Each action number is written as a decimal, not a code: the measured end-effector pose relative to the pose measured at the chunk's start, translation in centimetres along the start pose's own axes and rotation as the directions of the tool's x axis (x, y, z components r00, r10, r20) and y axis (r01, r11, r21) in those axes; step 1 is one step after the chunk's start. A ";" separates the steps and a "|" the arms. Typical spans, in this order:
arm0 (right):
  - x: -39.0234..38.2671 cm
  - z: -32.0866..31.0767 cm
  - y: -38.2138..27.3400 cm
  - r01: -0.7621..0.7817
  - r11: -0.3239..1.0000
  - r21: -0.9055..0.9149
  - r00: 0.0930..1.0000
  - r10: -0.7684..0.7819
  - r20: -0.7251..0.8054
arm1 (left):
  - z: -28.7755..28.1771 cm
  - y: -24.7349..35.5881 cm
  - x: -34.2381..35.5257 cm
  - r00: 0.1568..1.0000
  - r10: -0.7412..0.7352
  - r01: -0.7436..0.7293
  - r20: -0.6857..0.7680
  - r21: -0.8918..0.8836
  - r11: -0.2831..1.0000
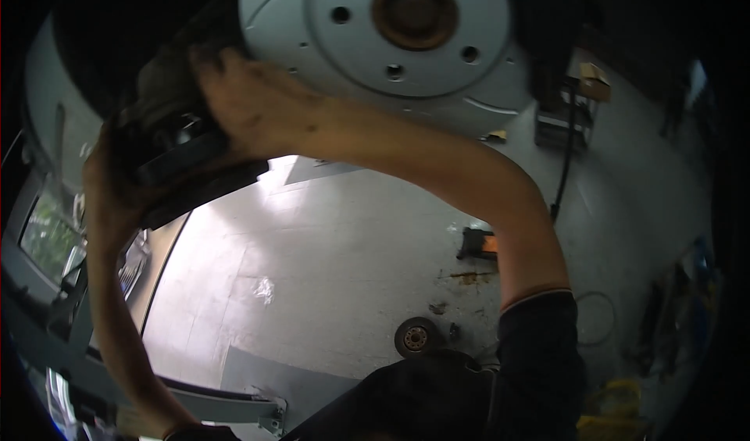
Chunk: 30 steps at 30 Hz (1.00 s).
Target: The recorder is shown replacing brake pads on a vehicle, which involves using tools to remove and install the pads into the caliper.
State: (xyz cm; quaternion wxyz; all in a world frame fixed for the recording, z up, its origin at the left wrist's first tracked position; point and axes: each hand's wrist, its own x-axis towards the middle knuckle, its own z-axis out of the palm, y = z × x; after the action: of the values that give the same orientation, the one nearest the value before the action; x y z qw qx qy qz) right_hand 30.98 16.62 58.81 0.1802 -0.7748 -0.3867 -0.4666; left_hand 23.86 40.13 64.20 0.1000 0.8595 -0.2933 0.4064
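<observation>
Brake disc (363,54) already seated over the rusty hub (415,13), visible bolt holes (340,15) bare. Brake caliper (183,156) sat at the disc's 8 o'clock, right hand (254,105) curled partly closed over it, left hand (111,199) against its 8 o'clock side; too dark to tell the left's closure or whether bolting-up remained.
</observation>
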 end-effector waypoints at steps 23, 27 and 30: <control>-0.9 0.7 0.0 0.113 0.984 -0.136 0.970 -0.139 -0.201 | 0.8 0.8 -1.2 0.995 0.038 -0.001 -0.096 0.364 0.931; -0.7 1.0 0.4 0.144 0.983 -0.113 0.956 -0.168 -0.241 | 0.5 0.6 -0.9 0.996 0.026 0.008 -0.088 0.367 0.930; -0.5 1.1 0.4 0.118 0.988 -0.100 0.958 -0.140 -0.252 | 0.2 0.4 -0.5 0.998 0.005 0.014 -0.057 0.316 0.949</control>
State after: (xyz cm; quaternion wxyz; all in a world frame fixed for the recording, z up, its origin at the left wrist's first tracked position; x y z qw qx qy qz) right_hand 31.77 16.84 57.86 0.1656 -0.6874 -0.3898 -0.5900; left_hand 23.45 39.92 63.67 -0.0295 0.8532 -0.2194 0.4723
